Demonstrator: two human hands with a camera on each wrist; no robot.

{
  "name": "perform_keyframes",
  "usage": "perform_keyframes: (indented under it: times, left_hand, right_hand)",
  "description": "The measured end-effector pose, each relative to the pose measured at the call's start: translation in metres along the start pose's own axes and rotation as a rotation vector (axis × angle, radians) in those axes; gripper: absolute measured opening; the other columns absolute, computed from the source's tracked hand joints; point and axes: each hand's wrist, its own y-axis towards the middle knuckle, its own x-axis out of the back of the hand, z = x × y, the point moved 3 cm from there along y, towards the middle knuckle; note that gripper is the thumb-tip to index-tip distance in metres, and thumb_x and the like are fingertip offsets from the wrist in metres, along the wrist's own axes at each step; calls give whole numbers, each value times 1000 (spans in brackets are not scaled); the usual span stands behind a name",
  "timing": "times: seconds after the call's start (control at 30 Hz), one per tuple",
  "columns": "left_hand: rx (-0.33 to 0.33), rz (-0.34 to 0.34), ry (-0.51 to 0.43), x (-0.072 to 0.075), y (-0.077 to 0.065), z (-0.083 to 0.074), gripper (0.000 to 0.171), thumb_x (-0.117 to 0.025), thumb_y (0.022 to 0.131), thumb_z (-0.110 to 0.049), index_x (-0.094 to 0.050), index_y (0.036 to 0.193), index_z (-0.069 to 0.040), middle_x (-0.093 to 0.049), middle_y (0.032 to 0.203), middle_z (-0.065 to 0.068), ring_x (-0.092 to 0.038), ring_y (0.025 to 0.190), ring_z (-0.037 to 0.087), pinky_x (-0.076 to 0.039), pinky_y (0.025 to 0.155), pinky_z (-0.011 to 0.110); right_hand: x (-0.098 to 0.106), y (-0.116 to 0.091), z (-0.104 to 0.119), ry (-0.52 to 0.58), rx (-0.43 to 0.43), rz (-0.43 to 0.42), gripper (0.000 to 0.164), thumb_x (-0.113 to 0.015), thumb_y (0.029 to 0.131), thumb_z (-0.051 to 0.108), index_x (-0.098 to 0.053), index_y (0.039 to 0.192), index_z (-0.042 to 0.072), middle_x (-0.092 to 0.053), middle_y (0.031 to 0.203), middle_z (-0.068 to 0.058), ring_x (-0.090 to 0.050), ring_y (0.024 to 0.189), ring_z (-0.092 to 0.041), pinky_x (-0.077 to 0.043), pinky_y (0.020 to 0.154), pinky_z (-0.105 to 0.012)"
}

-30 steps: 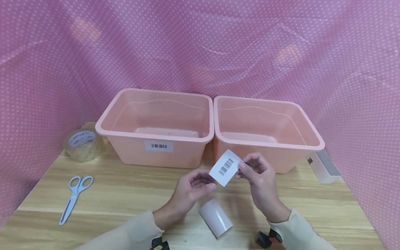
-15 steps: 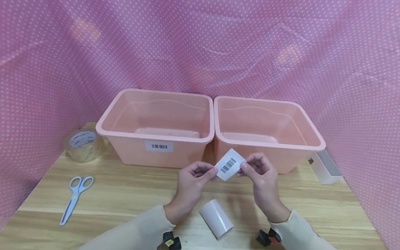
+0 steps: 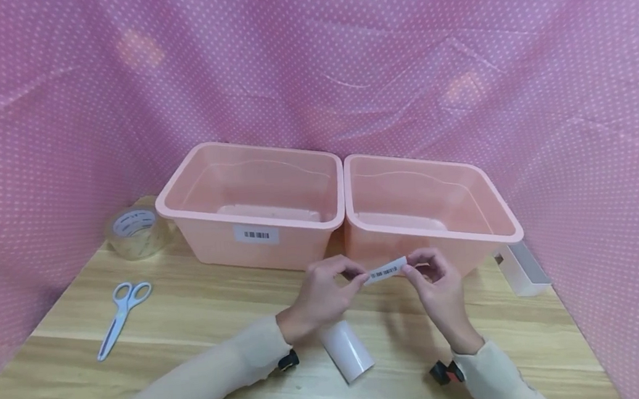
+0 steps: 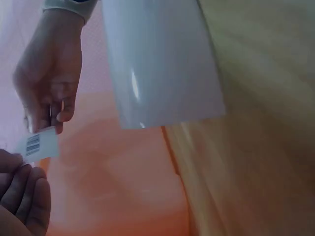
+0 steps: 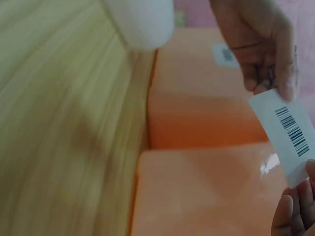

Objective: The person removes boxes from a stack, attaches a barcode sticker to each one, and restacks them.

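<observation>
A white barcode label is stretched between both hands, just in front of the right pink bin. My left hand pinches its left end between thumb and fingers. At the other end, my right hand pinches the label the same way. In the right wrist view the label shows its printed side, a hand at each end. Below the hands a glossy whitish roll lies on the table. The left pink bin bears a similar barcode label on its front.
Light blue scissors lie on the wooden table at left. A roll of clear tape sits beside the left bin. A small white box stands at the right edge. Pink dotted cloth surrounds the table.
My left hand has moved right and taken hold of the label's free end. Both hands have then shifted right with the label, which has turned closer to level and tilted, looking narrower.
</observation>
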Motion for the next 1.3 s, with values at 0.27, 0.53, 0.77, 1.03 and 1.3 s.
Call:
perform_keyframes:
  times: [0.27,0.53,0.77,1.03,1.3]
  left_hand:
    - [114,56,-57,-15,16,-4,6,-76,90,-10,-73,95,-10,-73,89,1,-65,78,7,-61,69,22]
    - [306,-35,-225,-34,21,3,29,-74,91,-10,-70,119,-9,-75,101,5,-69,90,10,-61,81,22]
    - [357,82,-260,-51,15,0,31,-71,94,-17,-68,125,-11,-72,122,5,-68,107,18,-59,94,28]
    - [321,269,-192,-69,15,-12,55,-68,97,-27,-51,148,-16,-56,146,-1,-59,128,24,-51,109,33]
    - [405,329,-193,-78,16,-8,64,-68,96,-35,-44,153,-20,-49,152,-5,-56,132,26,-50,110,43]
  right_hand:
    - [15,2,-12,-83,-33,-43,8,-70,86,-12,-63,90,-10,-67,81,-2,-64,70,-1,-56,62,-14]
    - [27,12,-17,1,-43,-90,9,-65,88,-16,-58,92,-15,-65,81,-2,-65,67,-5,-60,63,-19]
    - [46,14,-20,-23,-96,-136,10,-66,89,-12,-58,94,-12,-64,82,0,-65,65,-9,-59,62,-18]
    - [61,14,-25,-53,-64,-219,13,-72,87,-8,-61,92,-13,-66,80,-4,-64,63,-4,-58,62,-14]
    - [64,18,-28,-140,-82,-216,11,-70,88,-8,-62,95,-11,-66,81,2,-64,65,-1,-58,65,-12]
